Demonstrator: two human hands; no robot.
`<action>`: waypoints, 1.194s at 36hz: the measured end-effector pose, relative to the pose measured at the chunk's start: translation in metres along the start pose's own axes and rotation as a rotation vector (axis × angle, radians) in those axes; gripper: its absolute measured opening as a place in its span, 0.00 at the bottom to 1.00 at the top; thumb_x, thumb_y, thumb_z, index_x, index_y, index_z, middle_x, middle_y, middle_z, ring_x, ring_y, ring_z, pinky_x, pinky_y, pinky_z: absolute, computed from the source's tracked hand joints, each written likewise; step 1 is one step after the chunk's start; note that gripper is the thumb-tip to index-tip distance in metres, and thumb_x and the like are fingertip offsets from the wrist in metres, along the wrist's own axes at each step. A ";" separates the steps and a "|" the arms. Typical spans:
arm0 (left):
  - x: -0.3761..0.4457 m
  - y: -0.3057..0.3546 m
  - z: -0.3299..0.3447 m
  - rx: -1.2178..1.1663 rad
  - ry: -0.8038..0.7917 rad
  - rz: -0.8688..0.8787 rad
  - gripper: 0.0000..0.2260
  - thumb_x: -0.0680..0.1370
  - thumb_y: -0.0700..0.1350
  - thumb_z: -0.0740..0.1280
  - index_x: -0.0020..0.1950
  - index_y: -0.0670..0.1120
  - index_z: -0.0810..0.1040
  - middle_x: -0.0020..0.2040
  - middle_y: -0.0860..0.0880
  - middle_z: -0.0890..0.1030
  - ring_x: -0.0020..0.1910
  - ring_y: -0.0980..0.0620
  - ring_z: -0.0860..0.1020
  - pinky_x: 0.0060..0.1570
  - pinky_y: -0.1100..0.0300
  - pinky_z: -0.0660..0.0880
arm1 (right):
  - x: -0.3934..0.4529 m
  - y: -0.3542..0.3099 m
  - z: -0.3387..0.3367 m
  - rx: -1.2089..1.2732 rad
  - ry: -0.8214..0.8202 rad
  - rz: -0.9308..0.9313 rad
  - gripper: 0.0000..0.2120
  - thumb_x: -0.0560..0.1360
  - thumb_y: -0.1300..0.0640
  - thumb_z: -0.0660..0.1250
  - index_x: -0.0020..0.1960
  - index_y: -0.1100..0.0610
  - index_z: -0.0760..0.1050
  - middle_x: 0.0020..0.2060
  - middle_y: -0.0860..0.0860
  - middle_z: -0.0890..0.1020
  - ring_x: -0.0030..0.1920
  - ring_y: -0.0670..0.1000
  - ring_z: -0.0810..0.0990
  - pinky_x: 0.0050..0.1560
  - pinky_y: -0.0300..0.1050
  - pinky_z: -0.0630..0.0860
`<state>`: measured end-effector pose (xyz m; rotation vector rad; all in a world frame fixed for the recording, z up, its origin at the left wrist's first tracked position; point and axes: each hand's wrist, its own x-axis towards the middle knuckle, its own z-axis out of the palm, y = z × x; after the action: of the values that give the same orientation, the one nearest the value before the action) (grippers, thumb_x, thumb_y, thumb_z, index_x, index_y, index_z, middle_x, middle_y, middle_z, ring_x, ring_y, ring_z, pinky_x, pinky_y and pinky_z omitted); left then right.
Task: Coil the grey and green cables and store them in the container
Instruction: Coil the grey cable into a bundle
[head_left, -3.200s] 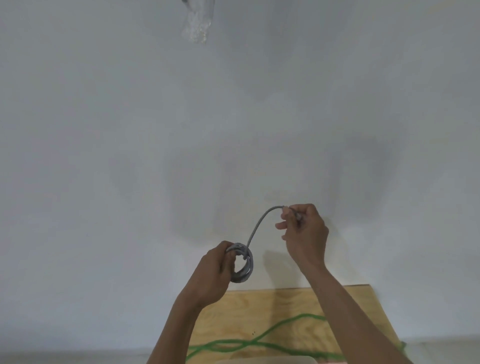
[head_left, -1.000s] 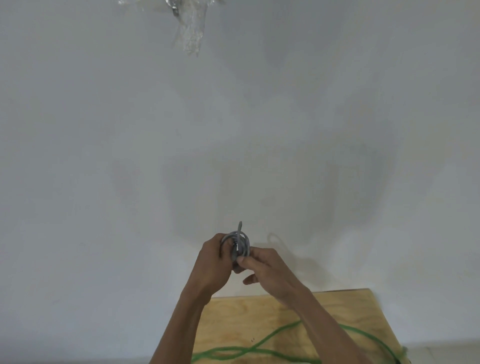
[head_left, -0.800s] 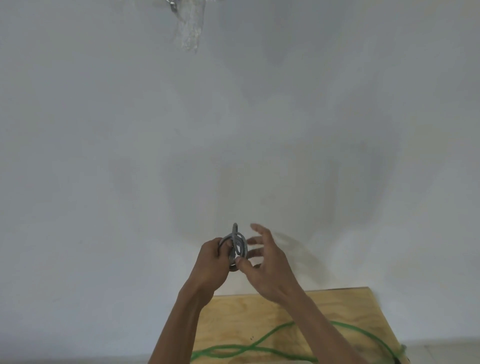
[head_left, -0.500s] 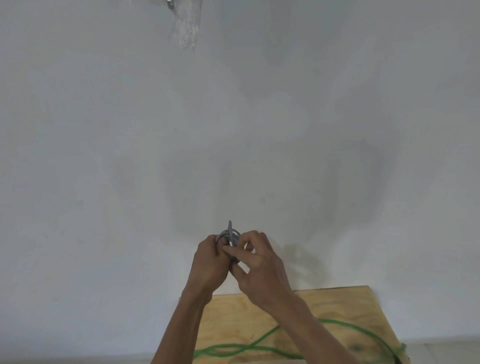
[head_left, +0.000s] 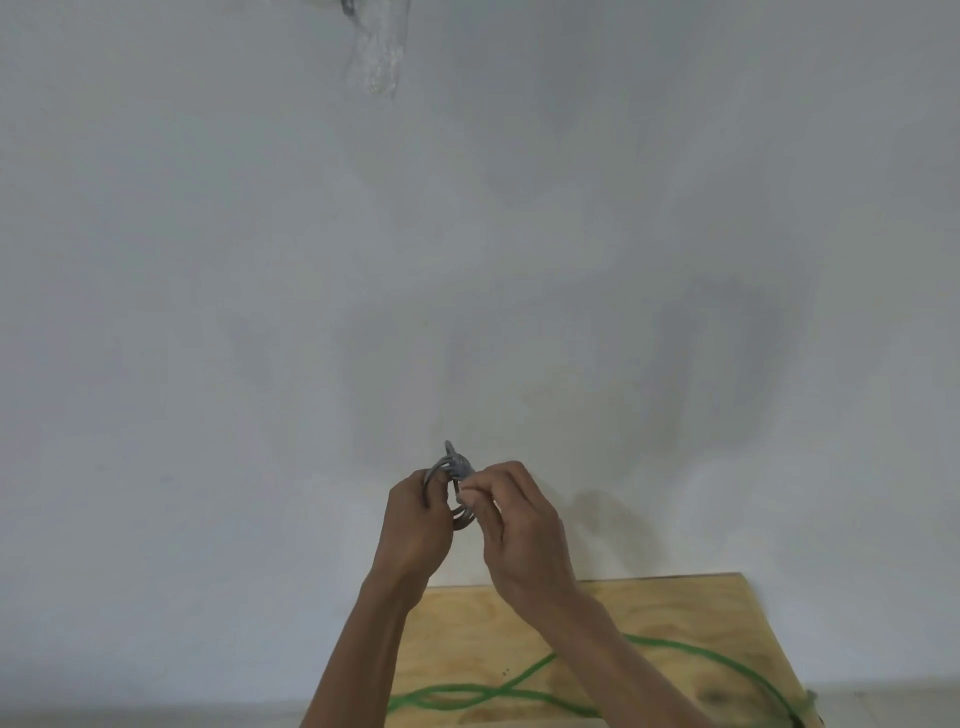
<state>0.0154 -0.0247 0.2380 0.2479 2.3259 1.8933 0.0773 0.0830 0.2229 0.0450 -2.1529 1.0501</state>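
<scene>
The grey cable (head_left: 453, 467) is wound into a small coil, held up in front of the wall. My left hand (head_left: 415, 525) grips the coil from the left. My right hand (head_left: 519, 525) pinches the cable's end against the coil from the right. A short tip of the cable sticks up above my fingers. The green cable (head_left: 524, 675) lies loose in long curves on the plywood table (head_left: 675, 613) below my arms. No container is in view.
A pale grey wall (head_left: 467, 260) fills most of the view. A clear plastic piece (head_left: 376, 57) hangs at the top of the wall. The table's far edge meets the wall.
The free end of the grey cable has been wound onto the coil. My right hand came in from the right, opened briefly, then closed on the coil beside my left hand.
</scene>
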 end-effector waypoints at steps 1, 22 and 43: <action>0.001 -0.002 -0.001 0.019 0.017 -0.007 0.17 0.84 0.46 0.57 0.47 0.51 0.85 0.38 0.41 0.79 0.39 0.48 0.77 0.48 0.43 0.83 | 0.000 -0.001 -0.001 0.027 -0.003 0.031 0.08 0.82 0.51 0.59 0.50 0.49 0.77 0.47 0.42 0.78 0.45 0.43 0.80 0.41 0.45 0.79; -0.002 0.001 0.002 -0.299 0.194 -0.122 0.13 0.87 0.43 0.53 0.56 0.39 0.76 0.44 0.39 0.84 0.37 0.49 0.86 0.32 0.59 0.79 | -0.010 0.008 0.011 1.043 0.226 1.111 0.07 0.82 0.62 0.62 0.55 0.63 0.77 0.36 0.56 0.81 0.33 0.50 0.78 0.33 0.40 0.78; -0.010 -0.009 0.017 0.200 0.213 0.013 0.10 0.84 0.44 0.56 0.50 0.50 0.76 0.40 0.50 0.84 0.37 0.54 0.84 0.42 0.50 0.81 | 0.015 0.001 0.017 0.952 0.407 1.242 0.06 0.74 0.72 0.71 0.51 0.67 0.80 0.45 0.64 0.84 0.40 0.56 0.83 0.42 0.41 0.81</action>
<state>0.0286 -0.0124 0.2259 0.0845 2.6625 1.7712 0.0561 0.0754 0.2246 -1.0565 -0.9876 2.3983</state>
